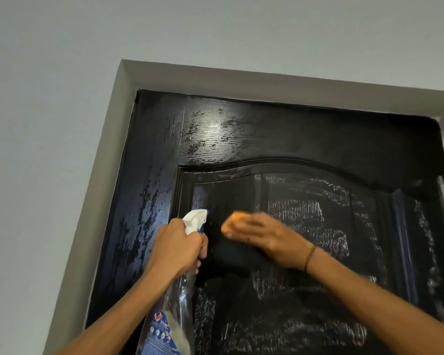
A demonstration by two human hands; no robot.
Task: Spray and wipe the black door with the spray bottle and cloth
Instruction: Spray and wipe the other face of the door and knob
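Head view: glossy black panelled wooden door (305,139), wet-streaked, filling centre to 4 o'clock. Orange cloth (232,222) at centre, pressed flat on the panel under the right hand (264,238), fingers straight. Clear spray bottle with white-blue trigger head (194,221), 7 o'clock, gripped by the left hand (177,245), fingers curled. Grey wall (49,149) surrounds.

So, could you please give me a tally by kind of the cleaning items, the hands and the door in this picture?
Spray bottles: 1, the spray bottle, gripped by the left hand
Cloths: 1, the orange cloth, under the right hand
Hands: 2
Doors: 1, the black door
Total: 5
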